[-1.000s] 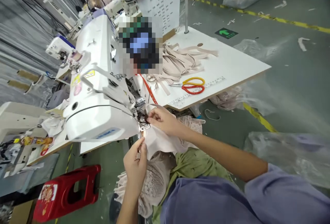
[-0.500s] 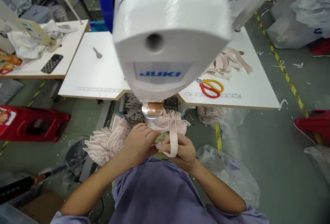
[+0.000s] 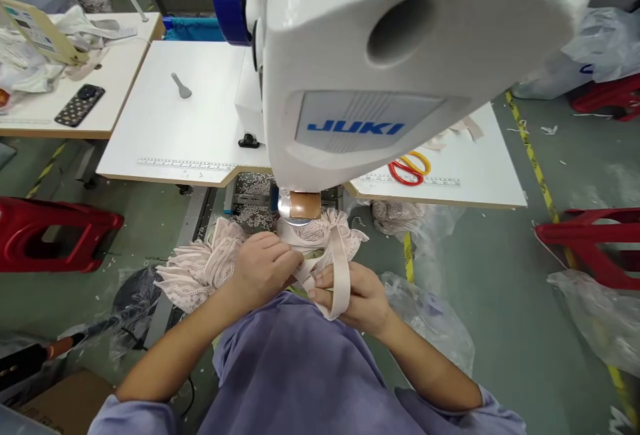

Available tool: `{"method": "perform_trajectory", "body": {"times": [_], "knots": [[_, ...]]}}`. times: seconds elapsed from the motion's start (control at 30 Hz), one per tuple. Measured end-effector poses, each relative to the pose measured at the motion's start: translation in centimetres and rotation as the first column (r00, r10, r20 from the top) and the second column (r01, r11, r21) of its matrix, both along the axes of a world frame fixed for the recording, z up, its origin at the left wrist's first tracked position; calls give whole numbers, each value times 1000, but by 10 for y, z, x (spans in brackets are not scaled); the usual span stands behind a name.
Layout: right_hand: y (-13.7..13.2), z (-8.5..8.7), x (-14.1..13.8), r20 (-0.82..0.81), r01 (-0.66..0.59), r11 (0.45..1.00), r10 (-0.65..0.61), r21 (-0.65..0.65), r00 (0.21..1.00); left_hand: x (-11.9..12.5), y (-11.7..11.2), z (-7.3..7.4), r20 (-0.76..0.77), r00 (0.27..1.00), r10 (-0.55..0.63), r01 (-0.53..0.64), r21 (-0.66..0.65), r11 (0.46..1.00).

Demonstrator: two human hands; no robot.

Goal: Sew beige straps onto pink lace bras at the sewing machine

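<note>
A white JUKI sewing machine (image 3: 380, 68) fills the top of the view, its head hanging just over my hands. My left hand (image 3: 263, 268) is closed on pale pink lace fabric (image 3: 200, 271) that bunches to its left. My right hand (image 3: 357, 298) pinches a pale pink elastic strap (image 3: 341, 268), which loops up from my fingers to the lace under the machine's cylinder end (image 3: 299, 206). The two hands touch in front of my purple shirt.
Red and yellow scissors (image 3: 411, 168) lie on the white table (image 3: 190, 121) right of the machine. A phone (image 3: 80, 104) rests on the left table. Red stools (image 3: 50, 235) stand on the floor at left and right (image 3: 595, 238). Plastic bags (image 3: 435, 318) lie by my right arm.
The view swung from beside the machine to directly behind its head. My hands came away from the needle area and now hold the lace and strap together close to my body.
</note>
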State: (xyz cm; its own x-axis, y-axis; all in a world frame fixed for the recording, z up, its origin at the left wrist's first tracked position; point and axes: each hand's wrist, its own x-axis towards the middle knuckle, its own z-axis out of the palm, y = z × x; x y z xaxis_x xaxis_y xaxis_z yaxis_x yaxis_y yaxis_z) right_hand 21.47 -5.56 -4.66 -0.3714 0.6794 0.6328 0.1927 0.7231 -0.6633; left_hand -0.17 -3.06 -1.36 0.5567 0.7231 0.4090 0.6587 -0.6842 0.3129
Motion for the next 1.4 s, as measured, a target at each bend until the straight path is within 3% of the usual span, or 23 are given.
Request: {"method": "perform_trajectory", "body": {"times": [0.07, 0.13, 0.2, 0.27, 0.3, 0.37, 0.4, 0.43, 0.5, 0.57, 0.6, 0.67, 0.7, 0.73, 0.8, 0.83, 0.87, 0.9, 0.93, 1.0, 1.1, 1.27, 1.4], "knots": [[8, -4, 9, 43, -40, 999, 40, 2, 998, 3, -3, 3, -12, 1000, 0, 0, -52, 999], [21, -18, 23, 132, -28, 998, 35, -49, 991, 11, -12, 15, 5, 997, -82, 81, -194, 978], [34, -41, 40, 298, 6, 980, 55, -199, 953, 19, -25, 33, 95, 965, -245, 263, -386, 884], [43, -66, 60, 533, -22, 919, 247, -394, 809, 16, -37, 52, 231, 915, -331, 403, -499, 767], [45, -77, 71, 617, -30, 872, 369, -488, 695, 8, -40, 59, 289, 907, -306, 416, -505, 756], [46, -89, 91, 674, -4, 790, 527, -613, 517, -21, -36, 63, 304, 941, -146, 293, -523, 800], [44, -89, 100, 677, 21, 767, 552, -641, 487, -39, -28, 60, 261, 965, -34, 176, -546, 819], [42, -85, 108, 676, 42, 761, 549, -648, 491, -58, -17, 54, 165, 983, 85, 28, -586, 810], [36, -68, 115, 669, 69, 768, 504, -636, 546, -86, 10, 37, -70, 969, 236, -225, -638, 736], [30, -46, 109, 619, 60, 772, 458, -633, 638, -87, 30, 16, -221, 869, 442, -491, -492, 719], [28, -35, 100, 570, 35, 768, 444, -640, 691, -76, 35, 6, -185, 820, 541, -569, -357, 741], [29, -18, 77, 437, -52, 743, 447, -667, 781, -35, 33, -12, -62, 901, 429, -420, -375, 826], [33, -12, 65, 366, -107, 720, 468, -686, 804, -11, 27, -21, 14, 958, 285, -240, -499, 832], [41, -7, 53, 309, -162, 693, 503, -702, 807, 11, 20, -29, 102, 981, 166, -60, -653, 755], [68, 0, 39, 332, -138, 706, 486, -695, 808, 44, 8, -40, 213, 971, 104, 140, -868, 476], [88, 4, 36, 417, -36, 746, 411, -665, 811, 53, 5, -43, 225, 969, 99, 169, -902, 397], [112, 8, 35, 544, 146, 799, 250, -583, 801, 57, 3, -45, 230, 968, 98, 185, -924, 334], [137, 11, 37, 690, 423, 793, -5, -439, 724, 57, 3, -45, 232, 968, 92, 194, -933, 303], [164, 15, 40, 736, 566, 744, -151, -354, 659, 55, 4, -43, 239, 968, 84, 206, -935, 288], [214, 20, 46, 774, 712, 652, -300, -260, 558, 50, 6, -36, 259, 961, 93, 227, -937, 265], [265, 21, 49, 817, 785, 571, -318, -240, 481, 45, 6, -27, 256, 949, 186, 193, -933, 304], [287, 12, 47, 860, 793, 532, -211, -298, 464, 41, 0, -22, 260, 897, 358, 119, -920, 373], [291, 18, 54, 818, 744, 532, -153, -405, 555, 37, 0, -14, 262, 872, 414, 106, -926, 362]]}}
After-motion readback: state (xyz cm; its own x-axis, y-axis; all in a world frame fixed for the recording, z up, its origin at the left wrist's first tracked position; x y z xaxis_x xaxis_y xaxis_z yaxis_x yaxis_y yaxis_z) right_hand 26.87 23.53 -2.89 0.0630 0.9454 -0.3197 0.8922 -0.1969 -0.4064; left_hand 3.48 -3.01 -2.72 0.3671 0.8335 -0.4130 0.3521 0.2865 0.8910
